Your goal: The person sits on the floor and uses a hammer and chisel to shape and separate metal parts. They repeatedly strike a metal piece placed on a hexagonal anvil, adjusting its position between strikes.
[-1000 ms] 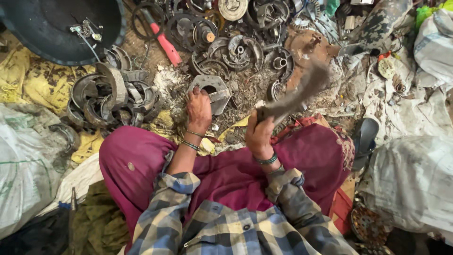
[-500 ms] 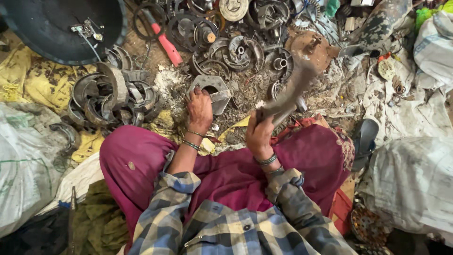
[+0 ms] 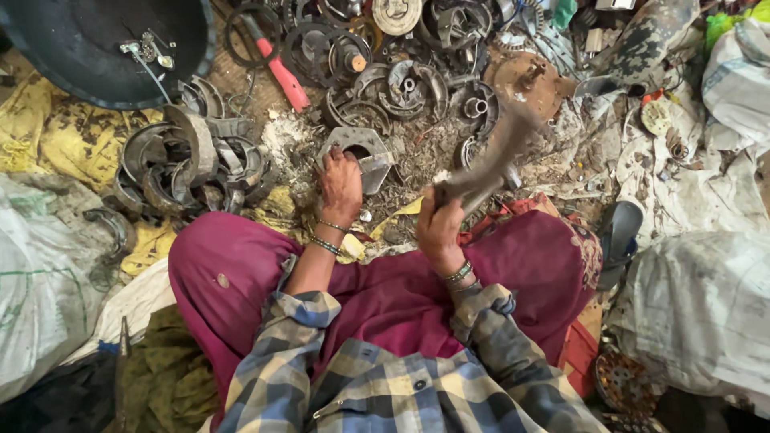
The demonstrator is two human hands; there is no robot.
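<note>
My left hand (image 3: 342, 186) presses down on a grey curved metal part (image 3: 359, 152) that lies on the littered ground in front of my knees. My right hand (image 3: 439, 228) grips the handle of a hammer (image 3: 491, 160), which is raised and motion-blurred, its head pointing up and to the right above the scrap. Both wrists wear green bangles. I sit cross-legged in magenta trousers and a checked shirt.
A pile of curved metal shoes (image 3: 188, 164) lies to the left, more round metal parts (image 3: 401, 76) at the top. A red-handled tool (image 3: 282, 74) lies beyond. A dark basin (image 3: 96, 48) sits top left. White sacks (image 3: 706, 313) flank the right, another sack (image 3: 40, 273) the left.
The hammer in my right hand has swung, its blurred head shifting slightly up and left. My left hand stays on the metal part.
</note>
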